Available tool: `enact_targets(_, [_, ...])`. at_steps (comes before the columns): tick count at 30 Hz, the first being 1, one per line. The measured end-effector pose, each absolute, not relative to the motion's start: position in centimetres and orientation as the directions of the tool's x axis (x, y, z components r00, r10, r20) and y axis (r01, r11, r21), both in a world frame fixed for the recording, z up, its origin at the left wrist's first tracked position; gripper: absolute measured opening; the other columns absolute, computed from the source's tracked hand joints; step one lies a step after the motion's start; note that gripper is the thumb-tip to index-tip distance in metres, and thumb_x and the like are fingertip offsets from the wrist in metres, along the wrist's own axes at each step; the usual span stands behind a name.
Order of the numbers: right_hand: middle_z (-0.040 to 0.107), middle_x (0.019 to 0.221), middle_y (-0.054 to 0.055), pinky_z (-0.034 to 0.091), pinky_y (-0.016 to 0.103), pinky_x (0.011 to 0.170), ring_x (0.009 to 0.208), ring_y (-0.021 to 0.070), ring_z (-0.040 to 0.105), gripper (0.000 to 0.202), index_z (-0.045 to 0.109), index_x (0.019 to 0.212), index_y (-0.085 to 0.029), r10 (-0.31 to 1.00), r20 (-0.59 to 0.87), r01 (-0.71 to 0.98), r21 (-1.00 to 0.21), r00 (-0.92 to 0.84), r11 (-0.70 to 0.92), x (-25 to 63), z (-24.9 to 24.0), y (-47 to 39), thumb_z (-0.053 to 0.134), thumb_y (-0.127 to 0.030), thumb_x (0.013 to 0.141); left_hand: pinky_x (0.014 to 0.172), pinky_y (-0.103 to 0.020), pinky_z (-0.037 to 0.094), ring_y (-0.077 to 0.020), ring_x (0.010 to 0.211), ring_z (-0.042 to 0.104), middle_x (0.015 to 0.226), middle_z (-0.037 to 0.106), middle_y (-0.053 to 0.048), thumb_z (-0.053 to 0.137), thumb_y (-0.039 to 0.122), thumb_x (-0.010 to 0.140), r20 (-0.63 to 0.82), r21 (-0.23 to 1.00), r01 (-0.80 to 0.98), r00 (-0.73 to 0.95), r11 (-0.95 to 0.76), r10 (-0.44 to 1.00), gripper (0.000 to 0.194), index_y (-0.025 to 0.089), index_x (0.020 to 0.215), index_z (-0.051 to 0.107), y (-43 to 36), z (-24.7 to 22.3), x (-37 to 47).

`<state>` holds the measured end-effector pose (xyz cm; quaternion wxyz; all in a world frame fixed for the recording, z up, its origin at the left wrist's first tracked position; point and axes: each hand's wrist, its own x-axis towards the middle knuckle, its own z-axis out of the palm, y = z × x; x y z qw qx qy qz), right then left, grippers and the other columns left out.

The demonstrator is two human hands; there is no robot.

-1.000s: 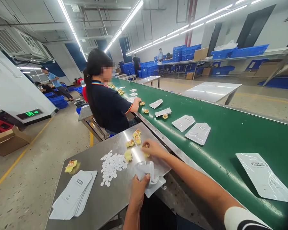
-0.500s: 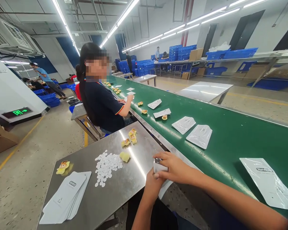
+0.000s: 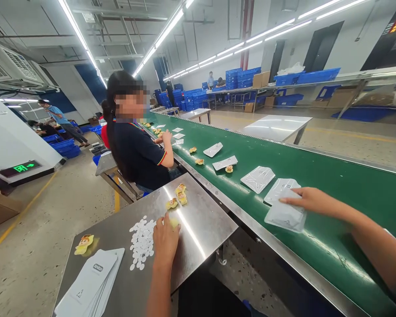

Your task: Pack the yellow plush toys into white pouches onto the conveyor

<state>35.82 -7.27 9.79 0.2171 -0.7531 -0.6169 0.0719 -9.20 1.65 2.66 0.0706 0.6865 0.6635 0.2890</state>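
Right hand, right of frame, gripping a held pouch between thumb and fingers at its upper edge; the pouch is over the green belt and overlaps a flat pouch in view; contact with the belt cannot be told. Orientation: gripped edge toward upper right, free edge with rounded corners toward the bottom of the frame; foreshortening leaves the long axis uncertain. Material: pale grey-white, smooth, flexible film, faint print near the free edge. Left hand, lower centre, palm down, fingers pointing to the top of the frame beside a yellow piece, partly hidden; whether it grips the piece cannot be told. Just left of the hand, a loose heap of white discs, thin and round, matt. Above, a cluster of yellow figures, lobed outline, brown tops. Lower left, a fanned pouch stack, long axis slanting lower left to upper right, oval logo at the upper end. Surface beneath: brushed metal table, reflecting a bright streak.
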Motion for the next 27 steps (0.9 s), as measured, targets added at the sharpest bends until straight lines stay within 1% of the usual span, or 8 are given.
enact_targets(3, [0.067, 0.087, 0.02, 0.045, 0.043, 0.067, 0.078, 0.0334, 0.062, 0.031, 0.069, 0.082, -0.019, 0.935, 0.0, 0.884, -0.328, 0.353, -0.334, 40.0, 10.0, -6.3, 0.068, -0.048, 0.071, 0.09, -0.045, 0.04, -0.0344, 0.106, 0.053, 0.118, 0.053, -0.021, 0.05, 0.027, 0.08, 0.297, 0.31, 0.942, 0.033, -0.129, 0.954, 0.046, 0.007, 0.122, 0.052, 3.1, 1.4, -9.5])
enact_targets(6, [0.063, 0.097, 0.021, 0.044, 0.046, 0.066, 0.086, 0.0381, 0.059, 0.033, 0.065, 0.09, -0.017, 0.875, 0.191, 0.893, -0.17, 0.444, -0.416, 39.5, 10.7, -4.8, 0.06, -0.047, 0.079, 0.089, -0.043, 0.041, -0.0316, 0.103, 0.055, 0.117, 0.054, -0.019, 0.049, 0.024, 0.081, 0.313, 0.31, 0.932, 0.086, -0.187, 0.946, 0.04, 0.009, 0.118, 0.056, 3.8, 0.9, -7.8])
enact_targets(9, [0.06, 0.11, 0.018, 0.043, 0.042, 0.075, 0.101, 0.0346, 0.055, 0.032, 0.061, 0.102, -0.018, 0.879, 0.342, 0.943, -0.115, 0.334, -0.313, 35.5, 11.2, -1.0, 0.043, -0.041, 0.09, 0.093, -0.041, 0.04, -0.0298, 0.108, 0.053, 0.123, 0.052, -0.016, 0.049, 0.023, 0.081, 0.341, 0.313, 0.913, 0.149, -0.261, 0.928, 0.042, 0.013, 0.122, 0.054, 4.4, 0.8, -5.4])
enact_targets(12, [0.059, 0.115, 0.013, 0.044, 0.035, 0.079, 0.102, 0.0273, 0.056, 0.035, 0.059, 0.11, -0.019, 0.921, 0.285, 0.962, -0.138, 0.265, -0.234, 31.0, 10.8, 4.9, 0.042, -0.043, 0.091, 0.1, -0.038, 0.037, -0.0284, 0.12, 0.046, 0.134, 0.045, -0.016, 0.048, 0.019, 0.082, 0.37, 0.315, 0.894, 0.194, -0.32, 0.908, 0.048, 0.013, 0.13, 0.048, 4.8, 0.6, -3.6])
enact_targets(15, [0.059, 0.113, 0.019, 0.045, 0.035, 0.077, 0.102, 0.0299, 0.057, 0.046, 0.056, 0.113, -0.011, 0.93, 0.219, 0.951, -0.167, 0.294, -0.261, 28.0, 9.6, 9.6, 0.046, -0.048, 0.088, 0.103, -0.039, 0.034, -0.0282, 0.128, 0.039, 0.146, 0.033, -0.016, 0.048, 0.02, 0.083, 0.4, 0.341, 0.876, 0.194, -0.342, 0.896, 0.054, 0.015, 0.136, 0.041, 4.3, 0.2, -3.3])
enact_targets(20, [0.058, 0.112, 0.024, 0.044, 0.038, 0.078, 0.103, 0.0323, 0.057, 0.037, 0.051, 0.115, -0.005, 0.931, 0.211, 0.949, -0.177, 0.297, -0.262, 24.8, 7.5, 10.1, 0.05, -0.029, 0.087, 0.107, -0.047, 0.031, -0.0292, 0.135, 0.03, 0.15, 0.029, -0.01, 0.042, 0.032, 0.089, 0.447, 0.456, 0.832, 0.092, -0.315, 0.89, 0.05, 0.021, 0.137, 0.039, 2.0, -0.9, -5.3])
enact_targets(23, [0.063, 0.103, 0.019, 0.044, 0.035, 0.076, 0.096, 0.0298, 0.06, 0.032, 0.054, 0.109, -0.008, 0.962, 0.213, 0.974, -0.188, 0.169, -0.129, 21.6, 6.1, 8.0, 0.053, -0.027, 0.084, 0.109, -0.047, 0.028, -0.028, 0.136, 0.028, 0.149, 0.031, -0.01, 0.041, 0.034, 0.09, 0.412, 0.503, 0.822, 0.043, -0.267, 0.91, 0.051, 0.02, 0.138, 0.038, 1.3, -1.6, -5.7])
enact_targets(27, [0.067, 0.097, 0.01, 0.045, 0.028, 0.071, 0.087, 0.0235, 0.062, 0.034, 0.059, 0.107, -0.019, 0.975, 0.211, 0.963, -0.237, -0.076, 0.127, 16.2, 4.7, 6.3, 0.06, -0.041, 0.081, 0.112, -0.044, 0.023, -0.0265, 0.14, 0.02, 0.152, 0.024, -0.015, 0.045, 0.03, 0.088, 0.414, 0.51, 0.792, 0.114, -0.334, 0.903, 0.057, 0.013, 0.141, 0.031, 1.3, -2.3, -4.8])
